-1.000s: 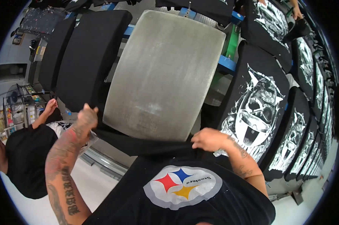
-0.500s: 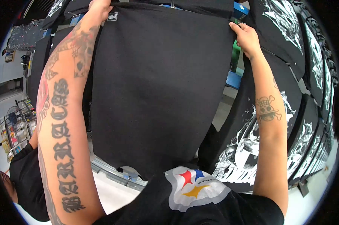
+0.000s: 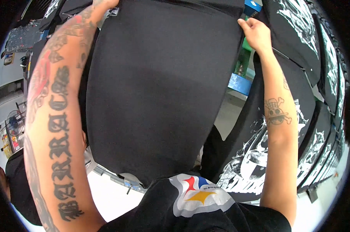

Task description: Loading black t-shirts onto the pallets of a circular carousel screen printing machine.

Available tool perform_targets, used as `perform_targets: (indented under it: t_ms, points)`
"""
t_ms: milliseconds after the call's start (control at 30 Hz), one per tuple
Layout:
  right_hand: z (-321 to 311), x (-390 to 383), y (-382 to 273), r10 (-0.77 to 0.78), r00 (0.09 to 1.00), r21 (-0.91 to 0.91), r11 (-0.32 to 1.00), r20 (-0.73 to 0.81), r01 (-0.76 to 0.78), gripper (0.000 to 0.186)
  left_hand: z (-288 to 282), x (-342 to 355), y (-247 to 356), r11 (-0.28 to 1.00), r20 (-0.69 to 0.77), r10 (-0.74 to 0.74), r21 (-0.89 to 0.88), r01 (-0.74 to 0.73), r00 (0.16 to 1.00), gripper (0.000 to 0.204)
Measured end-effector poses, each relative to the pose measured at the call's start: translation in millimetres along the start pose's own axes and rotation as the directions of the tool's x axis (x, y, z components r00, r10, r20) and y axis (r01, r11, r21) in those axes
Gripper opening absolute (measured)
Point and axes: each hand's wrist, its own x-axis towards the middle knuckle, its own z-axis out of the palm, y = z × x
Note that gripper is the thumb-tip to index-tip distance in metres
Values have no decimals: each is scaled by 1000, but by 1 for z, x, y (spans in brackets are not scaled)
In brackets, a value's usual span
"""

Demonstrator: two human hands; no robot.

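Note:
A plain black T-shirt is spread in front of me, reaching from the top of the view down to my waist. My right hand pinches its far right edge, thumb on the cloth and fingers curled. At the far left corner, my left hand is closed at the cloth's edge, though the frame's top cuts off most of its fingers. A small pale neck print shows beside that hand. Fabric bunches in soft folds along the far end between my hands.
To the right, several black shirts with white prints lie on neighbouring boards in a ring. Blue and green machine parts show in the gap beside my shirt. A person in black is at the lower left, near a fan.
The shirt's far end has shifted up in the view, and its folds now cover the metal post seen there before. Both hands keep to the far corners; my left forearm has swung slightly left.

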Motion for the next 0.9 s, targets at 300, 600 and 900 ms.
perform_targets:
  t_ms: [300, 600, 900]
  points:
    - [16, -3, -1, -89, 992, -26, 996, -91, 87, 51, -15, -75, 37, 960, -418, 9, -251, -125, 909, 19]
    - [22, 3, 8, -46, 999, -54, 998, -16, 45, 50, -91, -279, 24, 838, -349, 347, -302, -455, 871, 19]
    - [48, -16, -1, 352, 875, 672, 562, 333, -482, 68, -202, -639, 43, 366, 817, 576, -243, 898, -14, 42]
